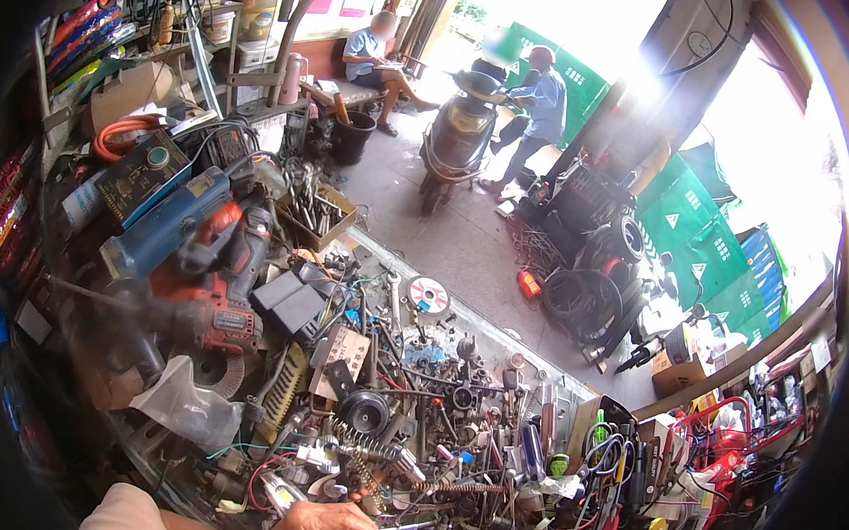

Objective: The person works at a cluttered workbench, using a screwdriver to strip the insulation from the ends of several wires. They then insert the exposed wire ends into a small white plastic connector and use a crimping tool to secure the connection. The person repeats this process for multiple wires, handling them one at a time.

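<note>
My left hand (328,521) reaches in at the lower edge, over the near side of a crowded workbench. Its fingers bend together toward the lower edge, and whatever they hold, if anything, is cut off there. A thin metal rod (405,528) lies just right of the fingertips. Beside the hand, to the left, is a clear-and-yellow bulb-like part (282,492). Coil springs (368,480) and a round black horn-like part (363,413) sit beyond it. My right hand is out of view.
Power tools, among them a red angle grinder (218,322), crowd the left. Scissors (608,455) and screwdrivers stand at the right. A solder-like spool (427,294) lies at the bench's far edge. Beyond, a person (538,99) stands beside a scooter (459,134); another (365,59) sits on a bench.
</note>
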Tool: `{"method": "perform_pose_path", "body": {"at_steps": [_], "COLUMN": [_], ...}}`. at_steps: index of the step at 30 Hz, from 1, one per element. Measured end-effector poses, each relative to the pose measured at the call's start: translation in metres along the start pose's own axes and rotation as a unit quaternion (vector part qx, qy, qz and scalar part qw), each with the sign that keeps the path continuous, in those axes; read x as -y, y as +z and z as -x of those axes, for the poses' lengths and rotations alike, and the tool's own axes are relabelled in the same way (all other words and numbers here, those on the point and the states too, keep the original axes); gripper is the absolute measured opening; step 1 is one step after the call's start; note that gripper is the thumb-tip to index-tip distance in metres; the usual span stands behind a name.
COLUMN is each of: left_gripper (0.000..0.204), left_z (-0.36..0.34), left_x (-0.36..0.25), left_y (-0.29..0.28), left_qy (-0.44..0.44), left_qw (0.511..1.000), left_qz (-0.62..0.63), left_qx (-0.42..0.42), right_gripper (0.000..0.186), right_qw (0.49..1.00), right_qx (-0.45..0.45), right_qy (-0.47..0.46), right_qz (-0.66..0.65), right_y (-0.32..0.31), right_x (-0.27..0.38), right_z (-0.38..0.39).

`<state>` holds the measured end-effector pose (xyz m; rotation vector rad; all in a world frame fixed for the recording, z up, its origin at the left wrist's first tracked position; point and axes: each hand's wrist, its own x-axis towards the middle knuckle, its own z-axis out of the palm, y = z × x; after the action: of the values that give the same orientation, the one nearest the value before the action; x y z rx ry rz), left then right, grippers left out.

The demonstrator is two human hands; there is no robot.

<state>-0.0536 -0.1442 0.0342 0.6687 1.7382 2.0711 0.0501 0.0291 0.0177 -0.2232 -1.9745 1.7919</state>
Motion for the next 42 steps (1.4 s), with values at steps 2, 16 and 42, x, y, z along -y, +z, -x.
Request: {"method": "perform_pose_path", "body": {"at_steps": [2,16,42], "left_gripper": [0.017,0.025,0.027], "left_z": [-0.005,-0.027,0.007], "left_x": [-0.001,-0.013,0.024], "left_y": [-0.001,-0.019,0.009], "left_qy": [0.014,0.211,0.026], "left_qw": [1.000,0.955,0.996], "left_qz": [0.006,-0.210,-0.019], "left_qx": [0.010,0.000,0.087], "right_gripper": [0.023,0.030,0.008], "right_qw": [0.996,0.897,0.851], "right_qx": [-0.026,0.021,0.026], "right_qy": [-0.070,-0.196,-0.089], "right_qz": [0.049,0.395,0.516], "right_y": [-0.003,0.004,0.000], "right_x": [-0.020,-0.020,0.017], "right_z": [0.001,-0.029,-0.077]}}
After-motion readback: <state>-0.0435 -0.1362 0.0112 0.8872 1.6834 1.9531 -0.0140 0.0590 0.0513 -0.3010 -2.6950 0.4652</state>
